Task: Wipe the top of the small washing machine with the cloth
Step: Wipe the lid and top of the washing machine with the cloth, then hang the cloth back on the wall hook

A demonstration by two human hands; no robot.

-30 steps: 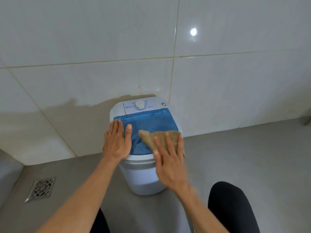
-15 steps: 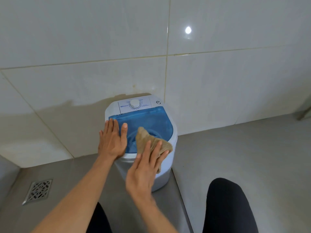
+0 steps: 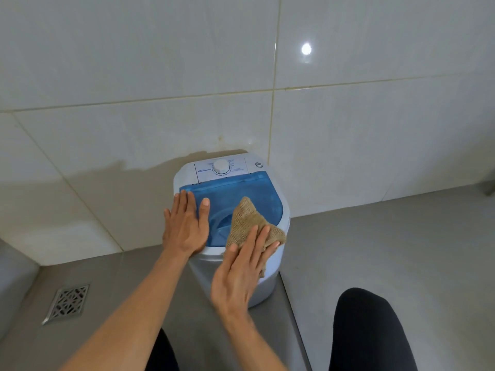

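A small white washing machine (image 3: 263, 285) stands on the floor against the tiled wall. It has a translucent blue lid (image 3: 241, 191) and a white dial (image 3: 220, 165) on the back panel. A tan cloth (image 3: 245, 223) lies on the lid's front right part, hanging a little over the rim. My right hand (image 3: 241, 274) presses flat on the cloth's near edge, fingers spread. My left hand (image 3: 186, 226) rests flat on the lid's left side, fingers together, holding nothing.
White wall tiles (image 3: 134, 62) rise right behind the machine. A metal floor drain (image 3: 68, 302) sits at the left on the grey floor (image 3: 388, 236). My knee in black fabric (image 3: 372, 330) is at the lower right. A grey ledge (image 3: 10, 277) is at the far left.
My right hand with the cloth swept from the lid's right front toward the middle front edge, then shifted slightly right. The left hand stayed in place on the lid.
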